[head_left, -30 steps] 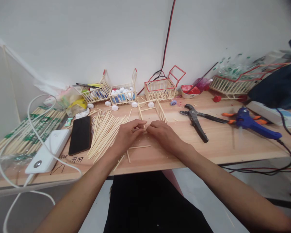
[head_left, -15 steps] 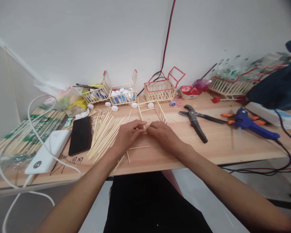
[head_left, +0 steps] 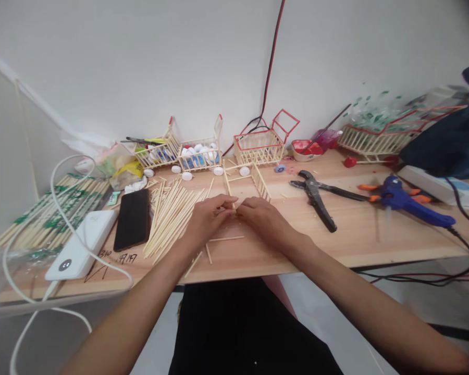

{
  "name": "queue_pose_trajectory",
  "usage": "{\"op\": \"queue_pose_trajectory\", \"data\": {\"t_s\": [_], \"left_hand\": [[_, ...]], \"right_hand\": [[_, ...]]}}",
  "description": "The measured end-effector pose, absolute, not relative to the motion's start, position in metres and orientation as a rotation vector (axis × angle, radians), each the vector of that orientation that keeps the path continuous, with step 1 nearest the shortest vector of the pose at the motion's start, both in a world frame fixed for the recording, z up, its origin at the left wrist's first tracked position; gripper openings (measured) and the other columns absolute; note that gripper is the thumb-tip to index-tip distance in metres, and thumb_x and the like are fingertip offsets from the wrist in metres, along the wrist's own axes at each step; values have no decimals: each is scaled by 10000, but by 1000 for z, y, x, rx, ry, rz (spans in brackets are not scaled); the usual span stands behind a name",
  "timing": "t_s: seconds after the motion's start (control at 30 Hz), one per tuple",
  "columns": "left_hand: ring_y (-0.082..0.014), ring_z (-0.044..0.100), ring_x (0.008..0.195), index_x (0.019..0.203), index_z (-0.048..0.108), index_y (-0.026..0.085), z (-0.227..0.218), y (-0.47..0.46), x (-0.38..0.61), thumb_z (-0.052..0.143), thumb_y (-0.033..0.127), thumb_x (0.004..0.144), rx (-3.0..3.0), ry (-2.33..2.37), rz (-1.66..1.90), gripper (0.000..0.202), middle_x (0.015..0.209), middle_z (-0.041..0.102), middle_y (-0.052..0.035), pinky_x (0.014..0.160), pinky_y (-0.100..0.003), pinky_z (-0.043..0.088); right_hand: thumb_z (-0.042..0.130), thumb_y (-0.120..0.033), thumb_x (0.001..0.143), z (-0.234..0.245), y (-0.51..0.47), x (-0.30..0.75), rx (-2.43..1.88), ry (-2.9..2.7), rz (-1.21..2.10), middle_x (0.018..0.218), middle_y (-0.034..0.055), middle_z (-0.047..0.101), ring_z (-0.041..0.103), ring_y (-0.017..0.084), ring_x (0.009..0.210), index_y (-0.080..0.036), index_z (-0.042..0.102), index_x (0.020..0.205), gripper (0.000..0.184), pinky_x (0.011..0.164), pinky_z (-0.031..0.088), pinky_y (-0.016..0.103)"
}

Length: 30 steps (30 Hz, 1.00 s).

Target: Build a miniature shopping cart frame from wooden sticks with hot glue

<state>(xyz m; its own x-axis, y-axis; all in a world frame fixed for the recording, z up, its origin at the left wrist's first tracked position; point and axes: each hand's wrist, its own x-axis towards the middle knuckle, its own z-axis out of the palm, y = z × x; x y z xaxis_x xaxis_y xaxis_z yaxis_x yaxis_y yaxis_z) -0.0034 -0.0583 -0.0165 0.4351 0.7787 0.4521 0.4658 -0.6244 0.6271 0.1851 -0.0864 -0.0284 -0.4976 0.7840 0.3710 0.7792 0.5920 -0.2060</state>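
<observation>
Over the middle of the desk, my left hand (head_left: 210, 217) and my right hand (head_left: 261, 219) meet fingertip to fingertip. Both are closed in a pinch around a short wooden stick (head_left: 233, 207), of which only the end shows. Just beyond my fingers stands a small open frame of wooden sticks (head_left: 261, 183), with slatted sides; my hands hide its near part, so I cannot tell whether the pinched stick joins it. A pile of loose wooden sticks (head_left: 172, 216) lies left of my left hand. One cut stick (head_left: 226, 239) rests below my hands.
Small stick carts (head_left: 199, 159) line the wall, one with a red rim (head_left: 260, 139). Pliers-like cutters (head_left: 316, 200) and a blue glue gun (head_left: 410, 205) lie right. Left are a phone (head_left: 132, 220), a white power bank (head_left: 82, 245) with its cable, and packaged sticks (head_left: 58, 213).
The whole view has shifted slightly, with things appearing a little further right and lower. My hands keep the same pinch at the same place by the frame.
</observation>
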Motion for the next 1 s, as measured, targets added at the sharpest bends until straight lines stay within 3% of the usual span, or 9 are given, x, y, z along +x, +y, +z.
{"op": "queue_pose_trajectory", "data": {"t_s": [0.17,0.4,0.77,1.0], "left_hand": [[-127,666,781,1046,674,201,-15,-59,-4,662,170,800,2299,1042,1030,248,832,718,16,774,-241,504],[-130,660,786,1050,669,206,-16,-56,-6,660,189,811,2319,980,1062,240,818,706,10,779,-254,495],[-129,625,716,1149,664,225,-12,-61,-10,609,296,860,2383,1019,1160,303,767,685,6,736,-259,484],[-126,620,723,1061,685,197,-7,-67,-14,572,286,893,2454,1078,1283,221,765,674,-6,698,-245,469]], "right_hand": [[453,-188,954,-13,-95,190,-1147,-2141,94,965,75,663,586,174,928,-194,637,945,184,823,442,306],[486,-222,935,16,-114,224,-1207,-1765,-172,920,48,702,638,181,918,-220,644,948,159,849,476,335],[501,-262,919,10,-147,292,-1537,-1630,-376,877,59,701,625,178,777,-211,657,916,164,742,459,307],[572,-270,852,2,-168,359,-1975,-1463,-538,915,86,693,564,171,639,-222,666,965,156,629,407,312]]}}
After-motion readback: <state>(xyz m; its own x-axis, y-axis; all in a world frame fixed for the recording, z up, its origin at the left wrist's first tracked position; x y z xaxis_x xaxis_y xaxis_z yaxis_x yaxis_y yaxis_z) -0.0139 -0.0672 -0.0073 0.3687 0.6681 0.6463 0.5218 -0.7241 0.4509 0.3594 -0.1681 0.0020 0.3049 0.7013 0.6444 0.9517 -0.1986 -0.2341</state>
